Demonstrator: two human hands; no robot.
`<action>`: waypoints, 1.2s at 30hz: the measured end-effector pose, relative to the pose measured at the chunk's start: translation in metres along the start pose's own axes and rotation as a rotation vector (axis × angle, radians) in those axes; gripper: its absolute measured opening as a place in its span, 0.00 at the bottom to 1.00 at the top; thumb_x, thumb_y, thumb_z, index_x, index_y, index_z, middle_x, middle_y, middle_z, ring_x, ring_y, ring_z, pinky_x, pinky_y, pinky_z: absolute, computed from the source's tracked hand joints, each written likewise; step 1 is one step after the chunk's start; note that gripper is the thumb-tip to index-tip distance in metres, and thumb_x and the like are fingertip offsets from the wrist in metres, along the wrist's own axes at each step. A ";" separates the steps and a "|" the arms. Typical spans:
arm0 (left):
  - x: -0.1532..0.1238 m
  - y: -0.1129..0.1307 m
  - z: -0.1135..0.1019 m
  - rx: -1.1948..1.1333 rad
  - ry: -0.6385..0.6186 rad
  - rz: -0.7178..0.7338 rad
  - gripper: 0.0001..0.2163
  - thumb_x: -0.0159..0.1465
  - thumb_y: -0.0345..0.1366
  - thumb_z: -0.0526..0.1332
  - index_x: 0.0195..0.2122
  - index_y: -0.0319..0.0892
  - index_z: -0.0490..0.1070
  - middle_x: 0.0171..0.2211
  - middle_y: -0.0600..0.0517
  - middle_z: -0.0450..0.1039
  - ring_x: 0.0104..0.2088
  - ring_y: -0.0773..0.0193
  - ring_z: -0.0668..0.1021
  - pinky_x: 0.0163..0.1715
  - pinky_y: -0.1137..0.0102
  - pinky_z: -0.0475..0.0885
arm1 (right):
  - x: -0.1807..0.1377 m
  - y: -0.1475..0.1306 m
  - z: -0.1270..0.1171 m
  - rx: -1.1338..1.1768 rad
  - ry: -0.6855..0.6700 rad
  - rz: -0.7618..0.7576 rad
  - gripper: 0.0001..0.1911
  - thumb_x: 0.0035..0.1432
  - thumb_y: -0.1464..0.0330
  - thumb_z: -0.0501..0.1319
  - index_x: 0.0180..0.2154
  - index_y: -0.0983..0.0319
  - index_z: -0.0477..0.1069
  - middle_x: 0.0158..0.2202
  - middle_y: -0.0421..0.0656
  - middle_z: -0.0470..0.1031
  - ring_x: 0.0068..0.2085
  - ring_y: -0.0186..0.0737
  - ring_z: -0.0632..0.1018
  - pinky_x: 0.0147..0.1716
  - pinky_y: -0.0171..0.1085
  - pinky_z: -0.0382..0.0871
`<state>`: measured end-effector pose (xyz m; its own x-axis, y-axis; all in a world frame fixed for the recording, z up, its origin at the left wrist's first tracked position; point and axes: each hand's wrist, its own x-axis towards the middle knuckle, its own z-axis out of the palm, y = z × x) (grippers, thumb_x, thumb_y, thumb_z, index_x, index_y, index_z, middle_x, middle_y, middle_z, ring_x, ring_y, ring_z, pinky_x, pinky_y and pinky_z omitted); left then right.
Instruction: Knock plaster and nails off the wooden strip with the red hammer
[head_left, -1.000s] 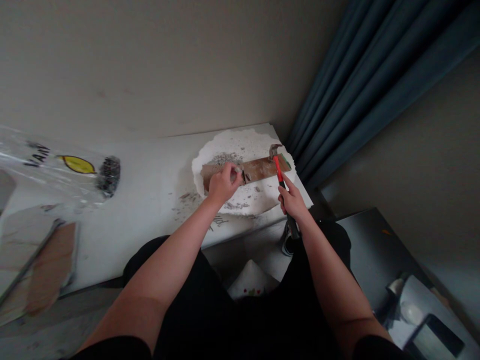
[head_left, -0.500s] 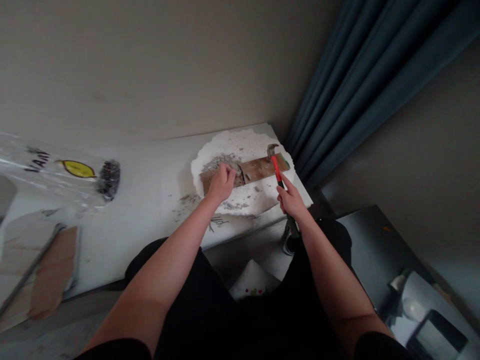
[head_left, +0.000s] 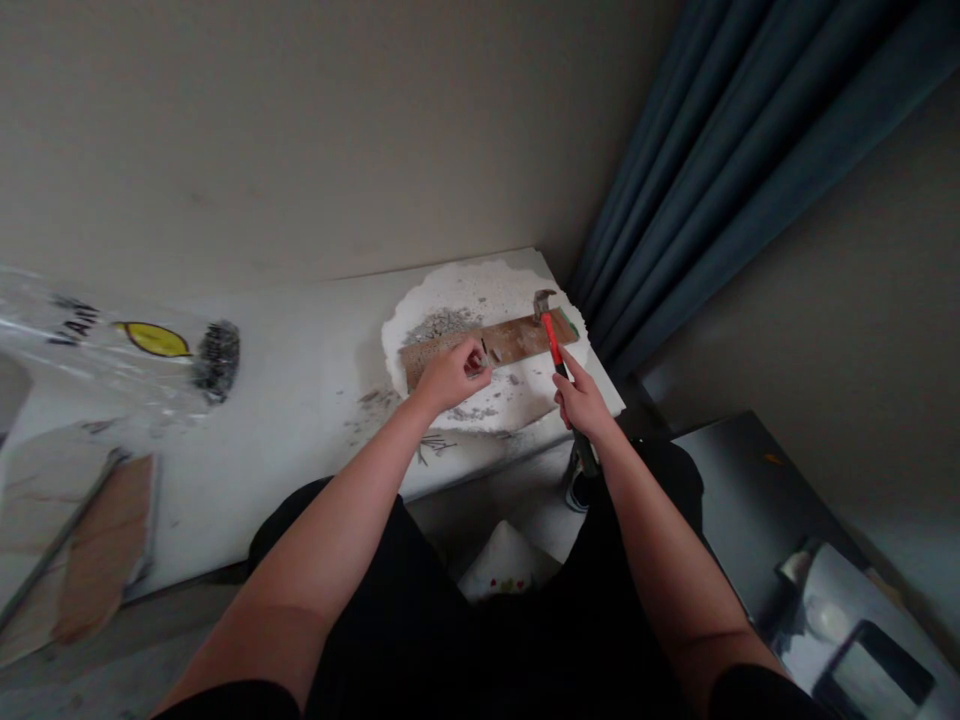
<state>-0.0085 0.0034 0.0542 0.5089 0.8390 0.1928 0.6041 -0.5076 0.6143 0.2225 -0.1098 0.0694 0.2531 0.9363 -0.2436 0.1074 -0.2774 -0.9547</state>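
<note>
Toward one o'clock on the table (head_left: 300, 370), the left hand (head_left: 450, 376) pinches a small piece (head_left: 478, 364) — likely a nail — against the plank (head_left: 525, 338). The right hand (head_left: 582, 402) grips the hammer (head_left: 555, 347), its head at the plank's three o'clock end. Placement seems underway — striking needs a steady hold.

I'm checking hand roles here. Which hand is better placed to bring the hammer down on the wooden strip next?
Right, probably. The right hand grips the hammer by its red handle, head near the wooden strip. The left hand pinches something too small to identify at the strip's middle.
</note>
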 end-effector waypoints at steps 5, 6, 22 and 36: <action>-0.003 -0.001 0.003 0.055 -0.180 0.155 0.11 0.64 0.39 0.63 0.47 0.47 0.71 0.43 0.49 0.79 0.44 0.56 0.81 0.47 0.62 0.75 | 0.000 0.003 -0.001 -0.009 -0.014 -0.017 0.39 0.69 0.66 0.55 0.77 0.60 0.49 0.18 0.29 0.59 0.12 0.29 0.60 0.12 0.28 0.53; -0.003 -0.003 0.003 0.045 -0.189 0.158 0.12 0.63 0.37 0.63 0.49 0.47 0.71 0.44 0.49 0.79 0.45 0.56 0.81 0.48 0.62 0.75 | 0.000 0.003 -0.002 -0.010 -0.015 -0.016 0.39 0.69 0.67 0.55 0.77 0.60 0.49 0.18 0.29 0.59 0.12 0.29 0.60 0.12 0.28 0.53; -0.003 -0.019 0.008 0.072 -0.265 0.166 0.08 0.65 0.38 0.63 0.44 0.45 0.76 0.41 0.49 0.81 0.42 0.57 0.81 0.47 0.64 0.75 | 0.005 0.012 -0.004 -0.096 -0.005 -0.016 0.36 0.69 0.62 0.57 0.74 0.59 0.54 0.20 0.30 0.61 0.14 0.31 0.62 0.13 0.29 0.56; 0.023 -0.008 0.022 0.315 -0.093 0.242 0.20 0.73 0.31 0.52 0.61 0.46 0.75 0.60 0.44 0.77 0.64 0.50 0.71 0.64 0.51 0.66 | 0.003 0.008 0.004 -0.138 0.006 -0.009 0.35 0.69 0.66 0.55 0.74 0.58 0.54 0.21 0.32 0.63 0.16 0.32 0.65 0.15 0.30 0.58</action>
<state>0.0122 0.0218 0.0368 0.7040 0.6740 0.2239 0.6111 -0.7355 0.2925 0.2207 -0.1081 0.0599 0.2570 0.9378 -0.2334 0.2408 -0.2960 -0.9243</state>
